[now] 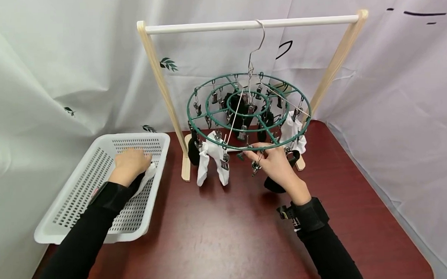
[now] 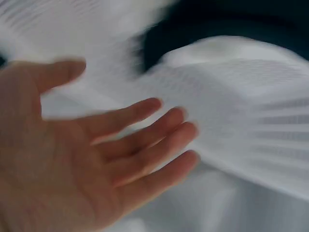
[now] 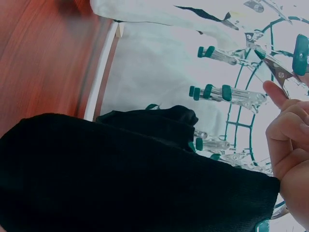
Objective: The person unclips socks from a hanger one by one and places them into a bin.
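My left hand (image 1: pixel 132 162) is down inside a white plastic basket (image 1: pixel 160 144). In the left wrist view its fingers are spread and loosely straight, with nothing in the palm. A white sock (image 1: pixel 147 179) lies beside that hand, along with dark cloth (image 2: pixel 217 24). At the near rim of a round green clip hanger (image 1: pixel 193 126), my right hand (image 1: pixel 275 164) pinches a metal clip (image 3: pixel 280 71) with green tips between thumb and finger. A black sock (image 3: pixel 145 179) hangs close to the right hand, large in the right wrist view.
The hanger hooks onto a white rod (image 1: pixel 203 27) on a wooden stand (image 1: pixel 161 84). White socks (image 1: pixel 205 161) hang at its left front, another white sock (image 1: pixel 288 130) at its right, black socks (image 1: pixel 237 109) towards the middle. Below is a reddish-brown table (image 1: pixel 220 239); white curtains stand behind.
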`<action>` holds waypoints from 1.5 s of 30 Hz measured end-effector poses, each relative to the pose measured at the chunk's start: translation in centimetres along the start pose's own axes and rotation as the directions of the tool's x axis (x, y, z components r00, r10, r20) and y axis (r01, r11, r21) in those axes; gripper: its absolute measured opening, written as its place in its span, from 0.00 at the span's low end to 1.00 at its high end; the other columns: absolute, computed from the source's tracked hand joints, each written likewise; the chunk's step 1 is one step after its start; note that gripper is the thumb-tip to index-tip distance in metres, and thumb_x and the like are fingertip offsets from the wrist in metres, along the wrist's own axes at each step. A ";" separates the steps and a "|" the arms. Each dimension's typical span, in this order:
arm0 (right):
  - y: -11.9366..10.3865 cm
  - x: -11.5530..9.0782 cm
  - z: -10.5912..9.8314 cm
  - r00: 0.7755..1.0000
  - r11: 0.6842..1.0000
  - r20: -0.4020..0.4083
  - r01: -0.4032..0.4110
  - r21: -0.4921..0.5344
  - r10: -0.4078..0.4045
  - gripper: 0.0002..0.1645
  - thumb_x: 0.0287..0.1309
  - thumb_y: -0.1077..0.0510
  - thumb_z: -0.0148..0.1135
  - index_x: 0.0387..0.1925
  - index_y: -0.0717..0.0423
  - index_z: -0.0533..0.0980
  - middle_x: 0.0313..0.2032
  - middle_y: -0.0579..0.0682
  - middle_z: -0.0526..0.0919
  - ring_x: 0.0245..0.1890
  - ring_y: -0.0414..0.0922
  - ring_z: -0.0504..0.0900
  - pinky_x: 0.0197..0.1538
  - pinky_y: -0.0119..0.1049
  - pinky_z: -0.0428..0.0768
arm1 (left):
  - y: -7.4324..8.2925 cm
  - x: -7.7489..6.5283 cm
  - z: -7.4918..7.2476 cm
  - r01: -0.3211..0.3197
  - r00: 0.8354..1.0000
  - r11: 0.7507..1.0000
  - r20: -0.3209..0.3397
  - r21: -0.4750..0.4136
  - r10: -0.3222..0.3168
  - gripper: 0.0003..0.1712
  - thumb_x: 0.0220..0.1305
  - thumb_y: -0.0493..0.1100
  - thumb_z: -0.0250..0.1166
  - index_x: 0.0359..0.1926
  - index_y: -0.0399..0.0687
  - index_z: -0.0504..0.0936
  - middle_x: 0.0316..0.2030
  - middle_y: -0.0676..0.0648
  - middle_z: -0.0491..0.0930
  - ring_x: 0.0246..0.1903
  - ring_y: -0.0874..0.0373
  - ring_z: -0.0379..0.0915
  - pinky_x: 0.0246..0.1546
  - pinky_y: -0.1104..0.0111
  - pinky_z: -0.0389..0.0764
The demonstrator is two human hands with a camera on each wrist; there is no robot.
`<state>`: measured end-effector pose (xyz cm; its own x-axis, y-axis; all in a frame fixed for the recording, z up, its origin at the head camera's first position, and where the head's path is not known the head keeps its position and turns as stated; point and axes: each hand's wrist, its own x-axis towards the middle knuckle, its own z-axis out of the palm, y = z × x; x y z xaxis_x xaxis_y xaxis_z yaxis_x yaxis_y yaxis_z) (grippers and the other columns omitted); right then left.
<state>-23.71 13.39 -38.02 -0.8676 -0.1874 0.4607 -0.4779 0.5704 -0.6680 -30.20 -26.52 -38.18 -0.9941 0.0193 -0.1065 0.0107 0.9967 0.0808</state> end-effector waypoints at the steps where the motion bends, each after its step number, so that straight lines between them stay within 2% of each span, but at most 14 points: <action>1: 0.0 -0.1 0.0 1.000 1.000 -0.001 -0.003 0.001 0.003 0.16 0.64 0.57 0.70 0.49 0.62 0.84 0.30 0.55 0.87 0.24 0.45 0.78 0.33 0.38 0.73 | 1.3 -0.5 -0.8 -0.039 0.987 0.998 -0.155 -0.044 0.032 0.28 0.76 0.49 0.47 0.46 0.23 0.78 0.45 0.21 0.77 0.44 0.26 0.76 0.41 0.40 0.76; 2: 0.0 -0.2 0.0 1.000 1.000 -0.001 -0.003 0.003 0.003 0.16 0.63 0.57 0.70 0.49 0.62 0.84 0.28 0.54 0.86 0.24 0.45 0.78 0.32 0.38 0.73 | 2.8 -1.1 -1.4 -0.107 0.949 0.990 -0.307 -0.088 0.075 0.25 0.75 0.47 0.49 0.42 0.25 0.79 0.41 0.23 0.78 0.41 0.28 0.76 0.38 0.41 0.76; 3: 0.0 -0.3 0.0 1.000 1.000 0.000 -0.005 0.002 0.005 0.17 0.63 0.56 0.70 0.49 0.62 0.84 0.27 0.53 0.85 0.23 0.45 0.77 0.32 0.38 0.72 | 4.4 -1.8 -2.0 -0.202 0.883 0.972 -0.452 -0.123 0.126 0.21 0.75 0.45 0.51 0.38 0.28 0.79 0.38 0.26 0.79 0.38 0.30 0.76 0.35 0.43 0.76; 4: 0.0 -0.4 0.0 1.000 1.000 0.000 -0.004 0.005 0.004 0.17 0.63 0.56 0.70 0.49 0.62 0.84 0.24 0.51 0.83 0.22 0.45 0.75 0.30 0.38 0.71 | 6.1 -2.5 -2.4 -0.312 0.794 0.940 -0.580 -0.135 0.180 0.18 0.74 0.43 0.52 0.35 0.30 0.78 0.34 0.29 0.78 0.35 0.32 0.76 0.33 0.45 0.76; 7: 0.0 -0.5 0.0 1.000 1.000 0.001 -0.001 0.008 0.001 0.18 0.62 0.55 0.71 0.49 0.62 0.84 0.20 0.48 0.78 0.21 0.45 0.74 0.29 0.37 0.71 | 11.3 -4.6 -2.9 -0.646 0.465 0.761 -0.824 -0.065 0.324 0.10 0.70 0.36 0.56 0.37 0.32 0.78 0.34 0.35 0.78 0.35 0.37 0.74 0.36 0.49 0.76; 9: 0.1 -0.4 0.1 1.000 1.000 -0.004 0.015 0.010 -0.015 0.17 0.61 0.56 0.72 0.48 0.62 0.84 0.21 0.46 0.79 0.22 0.44 0.74 0.29 0.36 0.72 | 14.2 -5.7 -2.7 -0.801 0.255 0.596 -0.869 0.055 0.424 0.07 0.67 0.33 0.57 0.39 0.30 0.79 0.35 0.36 0.78 0.37 0.39 0.74 0.41 0.51 0.77; 10: 0.1 -0.3 0.1 0.999 0.999 -0.011 0.031 0.015 -0.031 0.17 0.61 0.56 0.72 0.48 0.62 0.84 0.21 0.46 0.79 0.22 0.44 0.75 0.29 0.36 0.72 | 15.5 -6.1 -2.6 -0.847 0.172 0.520 -0.869 0.110 0.463 0.08 0.67 0.32 0.57 0.41 0.30 0.79 0.36 0.36 0.79 0.38 0.40 0.75 0.44 0.52 0.77; 12: 0.2 -0.1 0.1 0.998 0.998 -0.024 0.067 0.016 -0.066 0.16 0.60 0.58 0.73 0.47 0.63 0.84 0.21 0.47 0.80 0.21 0.43 0.75 0.27 0.35 0.73 | 17.5 -6.5 -2.2 -0.888 0.060 0.418 -0.851 0.193 0.521 0.10 0.67 0.31 0.57 0.46 0.29 0.80 0.40 0.36 0.80 0.43 0.41 0.77 0.51 0.53 0.78; 13: 0.2 0.0 0.1 0.996 0.996 -0.030 0.083 0.019 -0.082 0.15 0.60 0.59 0.73 0.46 0.63 0.84 0.21 0.47 0.79 0.20 0.43 0.74 0.26 0.35 0.72 | 18.2 -6.6 -2.0 -0.893 0.036 0.392 -0.835 0.220 0.549 0.11 0.69 0.31 0.57 0.48 0.29 0.80 0.42 0.36 0.80 0.45 0.42 0.77 0.54 0.54 0.78; 15: 0.3 0.1 0.1 0.993 0.993 -0.039 0.115 0.016 -0.114 0.15 0.58 0.61 0.73 0.46 0.64 0.84 0.20 0.49 0.79 0.19 0.43 0.73 0.25 0.34 0.72 | 19.4 -6.4 -1.6 -0.893 0.025 0.377 -0.809 0.246 0.587 0.12 0.72 0.32 0.57 0.51 0.30 0.80 0.45 0.37 0.81 0.48 0.43 0.77 0.57 0.56 0.76; 17: 0.3 0.2 0.2 0.989 0.990 -0.046 0.141 -0.006 -0.141 0.16 0.57 0.63 0.74 0.46 0.65 0.84 0.22 0.51 0.80 0.19 0.44 0.73 0.27 0.35 0.72 | 20.1 -6.0 -1.3 -0.881 0.036 0.392 -0.790 0.264 0.613 0.13 0.73 0.33 0.59 0.53 0.30 0.80 0.46 0.37 0.81 0.49 0.44 0.77 0.58 0.57 0.76; 26: 0.2 0.7 0.5 0.982 0.983 -0.053 0.182 -0.019 -0.183 0.13 0.58 0.68 0.71 0.45 0.68 0.84 0.26 0.54 0.81 0.25 0.48 0.75 0.32 0.37 0.73 | 20.4 -4.8 -0.9 -0.865 0.041 0.399 -0.749 0.305 0.662 0.09 0.68 0.36 0.65 0.46 0.35 0.80 0.34 0.44 0.74 0.32 0.51 0.65 0.34 0.63 0.66; 35: -0.8 0.1 1.1 0.976 0.984 -0.123 0.178 0.000 -0.177 0.15 0.68 0.68 0.60 0.53 0.68 0.82 0.21 0.53 0.82 0.19 0.44 0.80 0.26 0.32 0.73 | 19.5 -4.3 -1.2 -0.851 0.122 0.446 -0.721 0.277 0.682 0.14 0.80 0.41 0.50 0.40 0.39 0.79 0.32 0.46 0.72 0.32 0.51 0.64 0.35 0.61 0.66; 45: -2.9 -2.9 0.2 0.923 0.945 -0.213 0.326 -0.006 -0.320 0.08 0.62 0.70 0.65 0.43 0.64 0.85 0.27 0.48 0.83 0.25 0.38 0.82 0.29 0.26 0.77 | 18.2 -3.2 -1.3 -0.883 0.167 0.437 -0.753 0.174 0.637 0.18 0.82 0.43 0.44 0.34 0.42 0.73 0.28 0.47 0.69 0.30 0.51 0.61 0.35 0.60 0.64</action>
<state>-19.83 12.15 -37.57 -0.6188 -0.1850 0.7635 -0.7340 0.4825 -0.4780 -27.01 -8.51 -35.09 -0.2400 0.5786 0.7795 0.9009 0.4318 -0.0431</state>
